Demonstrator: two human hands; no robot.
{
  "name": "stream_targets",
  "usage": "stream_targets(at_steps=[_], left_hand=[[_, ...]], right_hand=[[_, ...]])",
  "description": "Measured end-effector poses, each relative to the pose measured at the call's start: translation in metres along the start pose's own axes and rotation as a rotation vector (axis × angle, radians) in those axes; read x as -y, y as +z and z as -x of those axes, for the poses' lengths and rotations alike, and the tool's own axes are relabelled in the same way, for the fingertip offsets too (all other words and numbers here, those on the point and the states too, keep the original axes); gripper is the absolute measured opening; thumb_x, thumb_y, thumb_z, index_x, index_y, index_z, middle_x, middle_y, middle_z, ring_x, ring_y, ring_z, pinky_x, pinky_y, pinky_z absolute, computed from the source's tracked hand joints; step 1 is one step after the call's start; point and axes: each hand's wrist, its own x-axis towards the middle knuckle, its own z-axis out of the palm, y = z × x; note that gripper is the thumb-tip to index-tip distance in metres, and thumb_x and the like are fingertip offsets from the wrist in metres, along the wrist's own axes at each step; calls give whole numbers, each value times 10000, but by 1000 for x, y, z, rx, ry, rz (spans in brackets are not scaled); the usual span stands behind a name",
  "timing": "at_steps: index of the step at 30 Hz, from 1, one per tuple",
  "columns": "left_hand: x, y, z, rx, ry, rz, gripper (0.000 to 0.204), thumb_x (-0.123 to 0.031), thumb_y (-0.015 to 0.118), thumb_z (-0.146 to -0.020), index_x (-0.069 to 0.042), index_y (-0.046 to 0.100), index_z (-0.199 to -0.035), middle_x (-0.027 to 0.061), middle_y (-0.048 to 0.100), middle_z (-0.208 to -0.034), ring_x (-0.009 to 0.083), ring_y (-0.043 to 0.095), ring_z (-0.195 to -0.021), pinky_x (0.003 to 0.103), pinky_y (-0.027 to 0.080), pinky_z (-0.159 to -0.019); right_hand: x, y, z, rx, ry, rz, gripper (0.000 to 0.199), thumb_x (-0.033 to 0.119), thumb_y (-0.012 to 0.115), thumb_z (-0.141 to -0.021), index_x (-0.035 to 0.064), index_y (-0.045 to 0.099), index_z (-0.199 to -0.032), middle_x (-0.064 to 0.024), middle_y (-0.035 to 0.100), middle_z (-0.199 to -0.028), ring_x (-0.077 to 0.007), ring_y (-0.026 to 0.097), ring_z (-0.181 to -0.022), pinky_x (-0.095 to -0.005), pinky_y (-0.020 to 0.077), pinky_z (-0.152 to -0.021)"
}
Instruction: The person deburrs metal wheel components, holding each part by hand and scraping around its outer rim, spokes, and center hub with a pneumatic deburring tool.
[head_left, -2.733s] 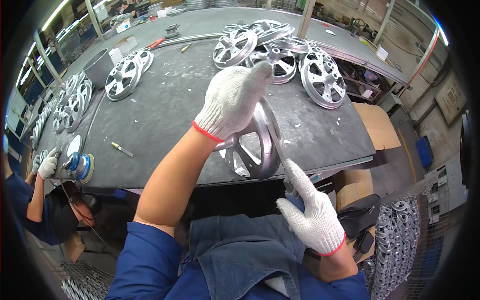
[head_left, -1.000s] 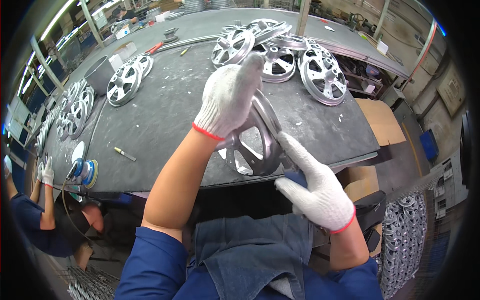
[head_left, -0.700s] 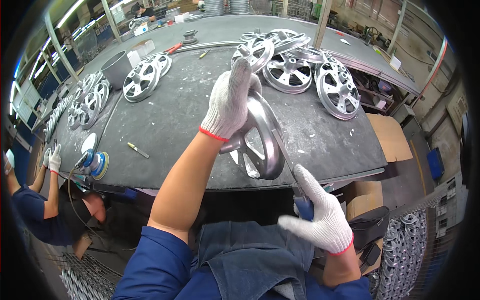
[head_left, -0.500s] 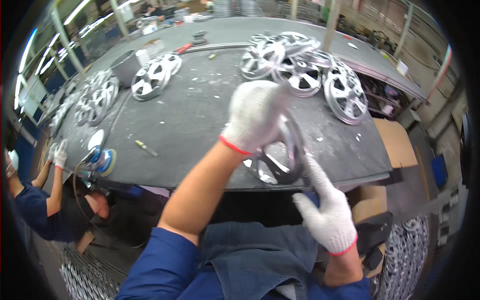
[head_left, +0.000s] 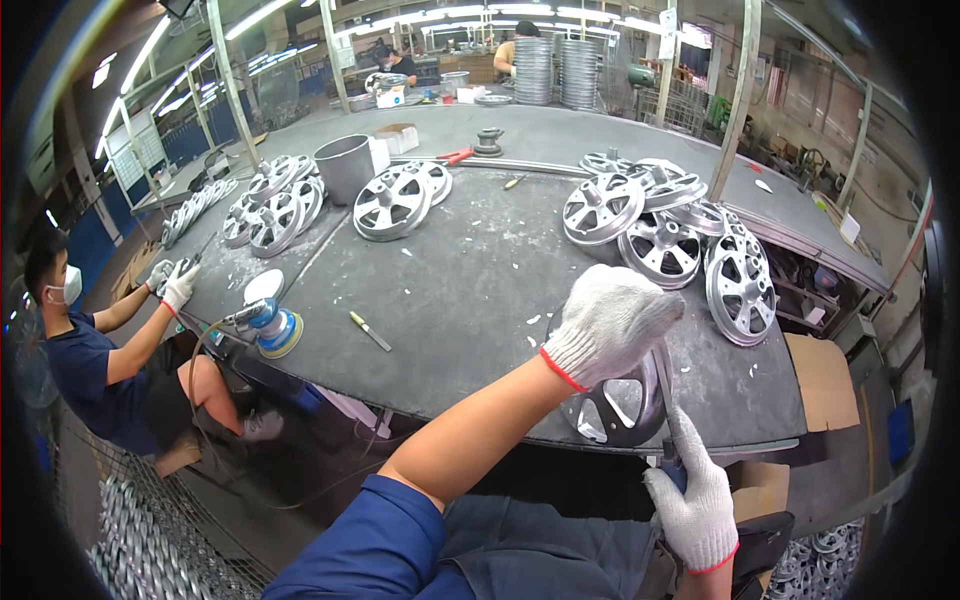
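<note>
In the head view, the left hand [head_left: 618, 325] grips the wheel [head_left: 649, 403], on edge at the worktop's [head_left: 450, 310] near side; the right hand [head_left: 698, 508] has its fingers round a tool [head_left: 675, 474] at its rim. A skidding stroke could nick the left hand; a loose grip could tip the wheel.

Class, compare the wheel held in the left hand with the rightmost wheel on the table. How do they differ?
The held wheel is gripped by the left hand, with a blue-handled tool at its rim; no hand touches the rightmost wheel. The held wheel's upper part is hidden behind that hand; the rightmost wheel shows nearly its whole face. The held wheel looks darker than the rightmost wheel. Both are round metal wheels with spokes.
</note>
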Motion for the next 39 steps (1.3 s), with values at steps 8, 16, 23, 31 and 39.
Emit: stream_targets(at_steps=[8, 16, 23, 31, 39], left_hand=[[70, -8, 10, -185, -214, 271, 833, -660, 377, -1172, 21, 656, -780, 135, 507, -589, 298, 529, -557, 458, 458, -666], [83, -3, 17, -287, -1199, 1109, 907, -894, 493, -1017, -74, 642, -660, 31, 571, -606, 160, 569, -549, 301, 436, -529], [76, -13, 24, -96, -983, 1072, 861, -785, 420, -1113, -50, 689, -753, 75, 683, -723, 160, 640, -698, 313, 491, -672], [39, -25, 9, -49, 69, 212, 318, -187, 546, -1084, -26, 617, -819, 162, 591, -729, 364, 613, -647, 433, 491, -640], [34, -22, 2, 6, 91, 84, 138, -99, 597, -957, -44, 609, -831, 173, 577, -737, 411, 618, -682, 460, 502, -651]], right_hand=[[-21, -13, 1, 321, 116, -396, 1147, 254, 1045, -792, -7, 420, -1718, -162, 626, -1601, -205, 608, -1414, -366, 473, -1203], [-40, 21, 14, 175, 56, -242, 1197, 331, 1087, -715, -32, 472, -1676, -207, 744, -1390, -211, 714, -1252, -371, 567, -1087], [-32, 25, 16, 176, 14, -224, 964, 183, 991, -857, -29, 501, -1659, -201, 693, -1499, -244, 683, -1368, -391, 552, -1167], [-24, 32, 6, 43, -58, -161, 824, 139, 912, -924, -1, 535, -1643, -223, 714, -1459, -263, 723, -1312, -379, 569, -1131], [-10, 26, 1, 10, -62, -68, 665, 66, 760, -1031, 50, 531, -1655, -241, 716, -1466, -323, 752, -1308, -386, 595, -1084]])
